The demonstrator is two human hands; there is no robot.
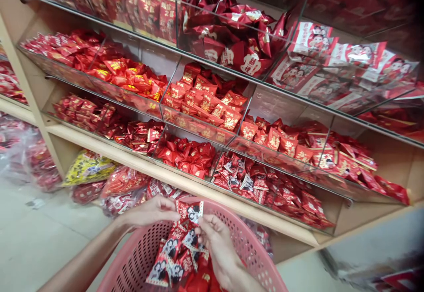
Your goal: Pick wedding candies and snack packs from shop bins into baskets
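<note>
retail shop, bulk sweets display. tiered wooden shelving (185, 186) carries clear acrylic bins (198, 130), divided into compartments, filled with red-and-gold candy packets (202, 100) sorted by design. portrait-print candy sachets (180, 256) lie in a pink plastic shopping basket (142, 243) at the bottom of the view. bagged stock (122, 181) sits below the bins, above a pale tiled floor (43, 225). reads as self-serve pick-and-mix retail, not a home or warehouse.
</note>
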